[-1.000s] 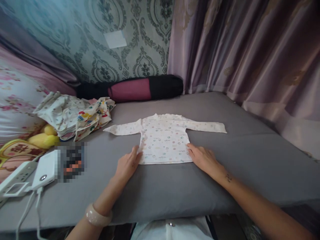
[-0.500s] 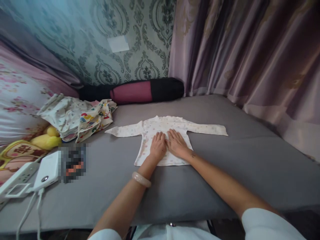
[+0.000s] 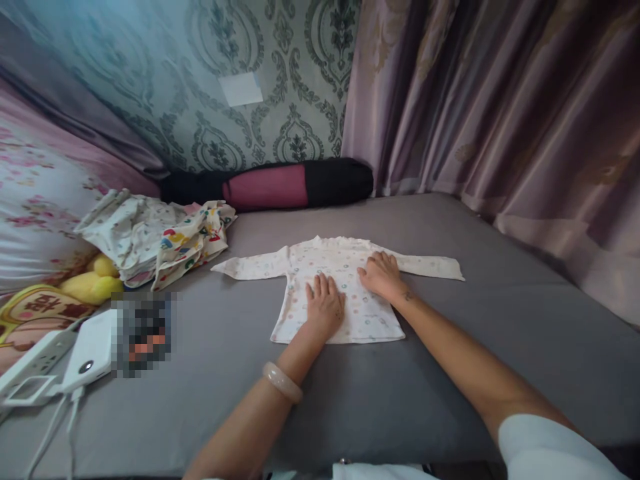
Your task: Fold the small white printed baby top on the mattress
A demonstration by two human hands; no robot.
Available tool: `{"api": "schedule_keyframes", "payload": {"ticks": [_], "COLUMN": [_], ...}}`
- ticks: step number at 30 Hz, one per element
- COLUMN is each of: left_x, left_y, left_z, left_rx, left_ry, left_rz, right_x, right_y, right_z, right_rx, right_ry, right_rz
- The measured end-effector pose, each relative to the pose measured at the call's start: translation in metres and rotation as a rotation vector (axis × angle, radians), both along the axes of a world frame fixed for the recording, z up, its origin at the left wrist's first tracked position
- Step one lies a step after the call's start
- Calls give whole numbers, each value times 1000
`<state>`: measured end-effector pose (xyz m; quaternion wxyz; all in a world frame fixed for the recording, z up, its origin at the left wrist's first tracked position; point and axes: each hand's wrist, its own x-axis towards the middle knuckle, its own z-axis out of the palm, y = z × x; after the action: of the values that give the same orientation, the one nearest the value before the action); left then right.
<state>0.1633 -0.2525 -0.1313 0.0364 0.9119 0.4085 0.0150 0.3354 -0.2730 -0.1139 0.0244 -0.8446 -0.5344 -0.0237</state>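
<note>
The shirt lies at the frame's centre, sleeves stretched left to right. The left hand rests flat on it, grasping nothing; the curled right hand is nearer the sleeve at frame right, whether pinching anything cannot be told.

Wears pale milky bangle on left forearm: thick, rounded, glossy. Shows small dark tattoo-like marking by right wrist, tiny dark specks on back of left hand. Wears loose white sleeve down to right elbow, plus white clothing with round shiny button at waist.
</note>
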Motion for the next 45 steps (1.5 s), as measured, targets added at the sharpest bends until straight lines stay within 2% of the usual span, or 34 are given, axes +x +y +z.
{"api": "schedule_keyframes", "payload": {"ticks": [4, 10, 15, 18, 21, 25, 29, 31, 35, 37, 41, 45], "left_x": [11, 10, 9, 10, 11, 12, 10, 6, -6, -9, -9, -7], "left_y": [-18, -23, -23, -24, -25, -25, -19, -11, 9, 17, 19, 16], "left_z": [-3, -11, -11, -12, -13, -14, -10, -8, -6, -9, -13, -11], "left_rx": [-25, 28, 34, 56, 65, 48, -10, -18, 55, 65, 59, 56], "left_ry": [-66, -162, -178, -180, -177, -179, -198, -211, -208, -187, -161, -170], "left_rz": [-180, -220, -243, -240, -240, -242, -244, -197, 79, 172, 228, 253], "right_x": [5, 33, 54, 58, 56, 51, 38, 30, 22, 22, 26, 25], "right_y": [39, 79, 87, 88, 88, 92, 102, 107, 115, 117, 119, 121], "right_z": [7, -4, -4, -6, -10, -11, -7, -6, -10, -15, -24, -24], "right_rx": [111, 87, 77, 117, 156, 113, 70, 56, 63, 95, 190, 180], "right_ry": [-33, 24, 57, 54, 61, 89, 110, 120, 122, 115, 103, 107], "right_rz": [66, 20, 39, 60, 44, 27, 94, 110, 83, 75, 39, 16]}}
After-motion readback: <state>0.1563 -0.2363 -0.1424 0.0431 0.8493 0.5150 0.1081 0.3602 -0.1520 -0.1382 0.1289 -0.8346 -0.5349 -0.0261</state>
